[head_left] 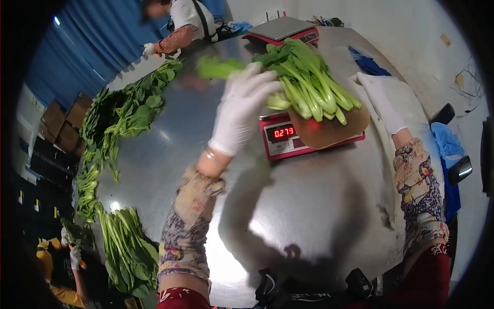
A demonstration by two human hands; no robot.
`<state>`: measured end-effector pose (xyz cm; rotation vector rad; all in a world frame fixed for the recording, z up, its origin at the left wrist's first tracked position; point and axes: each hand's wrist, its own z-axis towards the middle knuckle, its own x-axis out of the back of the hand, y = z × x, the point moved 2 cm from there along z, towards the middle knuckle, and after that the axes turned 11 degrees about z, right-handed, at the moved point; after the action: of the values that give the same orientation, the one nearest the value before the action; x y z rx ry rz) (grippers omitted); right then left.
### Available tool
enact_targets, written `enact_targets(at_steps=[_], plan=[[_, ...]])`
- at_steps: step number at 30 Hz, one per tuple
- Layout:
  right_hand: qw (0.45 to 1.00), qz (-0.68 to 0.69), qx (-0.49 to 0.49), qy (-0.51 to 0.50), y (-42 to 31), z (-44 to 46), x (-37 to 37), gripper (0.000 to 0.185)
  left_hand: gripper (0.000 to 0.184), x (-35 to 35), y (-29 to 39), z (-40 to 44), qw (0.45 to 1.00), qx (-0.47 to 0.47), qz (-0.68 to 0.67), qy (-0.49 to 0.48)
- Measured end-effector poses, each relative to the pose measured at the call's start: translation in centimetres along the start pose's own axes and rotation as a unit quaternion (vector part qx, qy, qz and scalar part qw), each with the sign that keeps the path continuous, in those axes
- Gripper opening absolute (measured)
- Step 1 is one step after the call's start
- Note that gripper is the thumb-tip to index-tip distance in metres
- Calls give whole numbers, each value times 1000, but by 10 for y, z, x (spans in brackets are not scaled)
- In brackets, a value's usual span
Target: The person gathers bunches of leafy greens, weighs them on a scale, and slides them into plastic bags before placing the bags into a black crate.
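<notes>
My left hand [246,105], in a white glove, is closed around a green leafy stalk [221,68] just left of the red scale [282,144]. Leafy greens with pale stems [314,90] lie on a brown round-edged board [334,135] on that scale, whose red display reads 0.279. My right hand [378,98], also gloved, rests at the right by a whitish sheet; its fingers are partly hidden, and whether they hold anything does not show.
Piles of greens [128,110] line the table's left edge, with a bunch [128,250] at lower left. A second scale [283,30] stands at the back. One co-worker [190,20] is at upper left, another [56,268] at lower left. Blue cloth [368,62] lies at back right.
</notes>
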<state>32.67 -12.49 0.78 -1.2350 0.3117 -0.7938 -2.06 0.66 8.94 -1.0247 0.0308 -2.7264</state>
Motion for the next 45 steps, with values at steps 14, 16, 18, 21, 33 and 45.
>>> enact_targets(at_steps=[14,16,18,21,33,45], plan=[[994,24,-109,-5,19,14,3,41,50,-88,-39,-44,817,483,-314,-26],[991,21,-133,1,6,10,4,41,50,-78,-32,-40,727,568,-374,-94],[988,26,-150,2,1,11,2,43,53,-78,-33,-36,674,594,-418,-135],[989,-5,-144,-32,-20,3,-6,40,60,-82,-30,-22,604,599,-500,-164],[809,379,-438,-101,-96,-348,-138,35,43,30,73,-95,842,264,-338,-327],[740,-403,385,-376,-140,-350,-131,81,29,85,194,-208,985,-65,-6,-161]])
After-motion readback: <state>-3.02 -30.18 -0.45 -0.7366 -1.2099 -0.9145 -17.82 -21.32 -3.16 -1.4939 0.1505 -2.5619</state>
